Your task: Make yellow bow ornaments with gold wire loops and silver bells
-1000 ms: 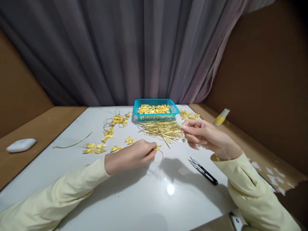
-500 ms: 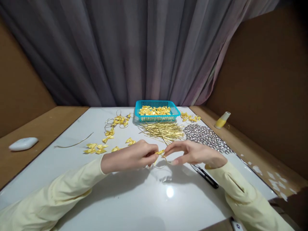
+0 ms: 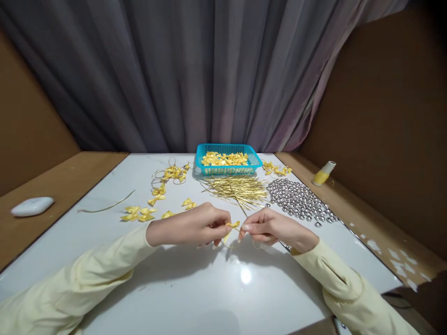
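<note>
My left hand point(image 3: 213, 227) is closed in a pinch on a small yellow ribbon bow point(image 3: 233, 225), held above the white tabletop. A thin gold cord curves from the bow. On its other side my right hand point(image 3: 270, 226) is closed, thumb and finger pinched at the cord's end. Part of the cord is hidden by my fingers. Just beyond my hands lies a pile of gold cords point(image 3: 240, 188). Silver beads point(image 3: 296, 197) spread beyond my right wrist. Loose yellow bows point(image 3: 132, 214) lie beyond my left forearm.
A blue plastic basket point(image 3: 258, 164) with yellow bows stands at the back. Finished-looking bow loops point(image 3: 174, 174) lie left of it, more bows point(image 3: 275, 168) right. A white oval case point(image 3: 32, 206) sits far left, a small yellow-and-white bottle point(image 3: 323, 174) far right.
My right hand has closed its fingers in a pinch on the cord and turned slightly. My left hand keeps the bow in about the same place. The right forearm now covers most of the black-handled tool.
</note>
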`<state>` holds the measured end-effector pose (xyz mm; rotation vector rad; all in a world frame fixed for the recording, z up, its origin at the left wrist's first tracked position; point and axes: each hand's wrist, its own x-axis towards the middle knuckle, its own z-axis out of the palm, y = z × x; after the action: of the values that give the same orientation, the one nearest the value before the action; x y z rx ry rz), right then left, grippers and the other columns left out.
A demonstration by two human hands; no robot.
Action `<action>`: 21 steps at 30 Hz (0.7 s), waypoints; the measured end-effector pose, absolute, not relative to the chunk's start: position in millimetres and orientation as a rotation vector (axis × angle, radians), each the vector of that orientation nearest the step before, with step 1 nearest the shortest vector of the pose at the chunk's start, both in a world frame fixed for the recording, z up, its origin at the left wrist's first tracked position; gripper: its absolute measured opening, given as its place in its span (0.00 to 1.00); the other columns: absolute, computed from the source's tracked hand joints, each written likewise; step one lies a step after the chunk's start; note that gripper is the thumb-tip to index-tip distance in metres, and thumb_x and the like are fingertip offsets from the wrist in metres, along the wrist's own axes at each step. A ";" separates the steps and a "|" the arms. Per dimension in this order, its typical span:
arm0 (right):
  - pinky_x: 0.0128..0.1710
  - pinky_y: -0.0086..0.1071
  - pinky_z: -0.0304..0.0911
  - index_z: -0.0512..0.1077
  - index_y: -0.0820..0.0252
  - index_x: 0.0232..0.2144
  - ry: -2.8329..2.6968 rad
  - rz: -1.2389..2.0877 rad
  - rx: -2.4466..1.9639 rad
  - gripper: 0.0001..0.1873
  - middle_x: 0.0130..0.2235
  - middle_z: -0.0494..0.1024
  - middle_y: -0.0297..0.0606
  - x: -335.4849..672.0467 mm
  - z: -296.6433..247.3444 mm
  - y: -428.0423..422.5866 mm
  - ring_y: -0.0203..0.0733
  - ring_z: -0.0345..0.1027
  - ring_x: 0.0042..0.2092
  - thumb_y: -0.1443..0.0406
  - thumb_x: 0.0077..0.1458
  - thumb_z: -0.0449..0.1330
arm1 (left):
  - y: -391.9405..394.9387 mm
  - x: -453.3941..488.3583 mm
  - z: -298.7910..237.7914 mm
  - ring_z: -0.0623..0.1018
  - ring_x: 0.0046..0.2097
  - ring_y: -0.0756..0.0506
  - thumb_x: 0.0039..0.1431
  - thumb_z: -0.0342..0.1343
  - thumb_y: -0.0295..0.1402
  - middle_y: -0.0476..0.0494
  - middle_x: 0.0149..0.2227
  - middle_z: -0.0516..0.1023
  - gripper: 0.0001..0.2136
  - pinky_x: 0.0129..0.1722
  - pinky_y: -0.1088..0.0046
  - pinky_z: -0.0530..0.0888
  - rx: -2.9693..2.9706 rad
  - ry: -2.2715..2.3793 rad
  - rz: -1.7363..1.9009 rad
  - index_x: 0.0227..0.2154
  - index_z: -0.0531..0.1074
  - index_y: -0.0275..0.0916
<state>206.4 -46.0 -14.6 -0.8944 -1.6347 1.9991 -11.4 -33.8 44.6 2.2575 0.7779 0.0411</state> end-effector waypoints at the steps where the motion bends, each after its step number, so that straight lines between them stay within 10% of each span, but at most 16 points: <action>1: 0.16 0.25 0.32 0.73 0.66 0.32 -1.626 1.969 -0.915 0.13 0.15 0.49 0.21 205.3 -13.3 -46.8 0.25 0.35 0.17 0.60 0.56 0.56 | -33.2 -11.7 44.9 0.64 0.17 0.55 0.59 0.45 0.30 0.56 0.14 0.63 0.11 0.19 0.81 0.61 2.226 0.768 0.032 0.22 0.65 0.36; 21: 0.17 0.24 0.43 0.69 0.63 0.26 -1.649 1.226 -1.043 0.17 0.16 0.55 0.25 183.7 -16.0 -66.4 0.27 0.45 0.18 0.54 0.56 0.53 | -28.8 -14.0 50.9 0.60 0.17 0.56 0.59 0.48 0.39 0.53 0.20 0.68 0.13 0.16 0.82 0.59 1.759 0.701 0.185 0.25 0.65 0.36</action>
<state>183.7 -66.4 -16.0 -1.0430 -1.6489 1.2264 -14.0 -28.8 50.9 1.7592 0.7012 0.1852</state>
